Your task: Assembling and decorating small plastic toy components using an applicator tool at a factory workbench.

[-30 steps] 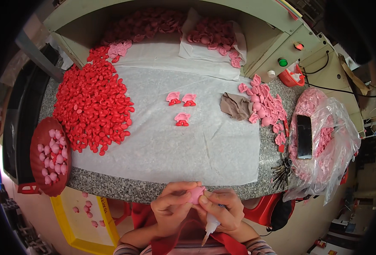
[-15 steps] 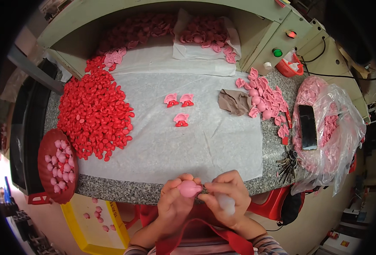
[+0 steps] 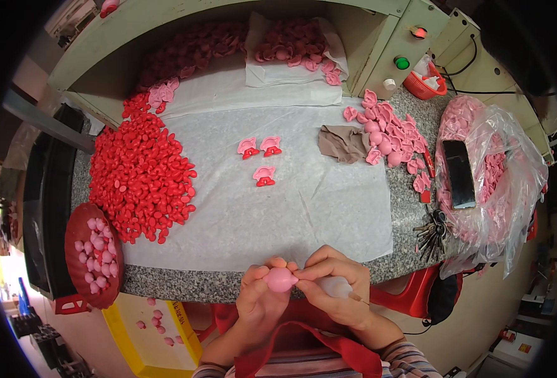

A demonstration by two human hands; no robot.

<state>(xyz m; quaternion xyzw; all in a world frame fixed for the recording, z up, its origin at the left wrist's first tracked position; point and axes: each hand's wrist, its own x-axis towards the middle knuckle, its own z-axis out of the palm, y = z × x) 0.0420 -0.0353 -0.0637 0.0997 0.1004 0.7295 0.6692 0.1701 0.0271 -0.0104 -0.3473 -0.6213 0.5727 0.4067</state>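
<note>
Close to the table's front edge, my left hand grips a smooth, round pink plastic piece between thumb and fingers. My right hand pinches the narrow right end of that piece. A whitish translucent object, like a small squeeze bottle, is tucked in the same right hand; part of it is hidden by the fingers. Beyond both hands, three pink half shells with red feet lie on white paper: a left one, a right one and a nearer one.
A big heap of red pieces covers the left side. Pink shells and a brown cloth lie at right, near keys and a phone on a plastic bag. A red bowl stands left, above a yellow tray.
My right fingers have closed in on the pink piece's narrow end. The whitish bottle in that hand has tilted flatter. The whole view has shifted slightly.
</note>
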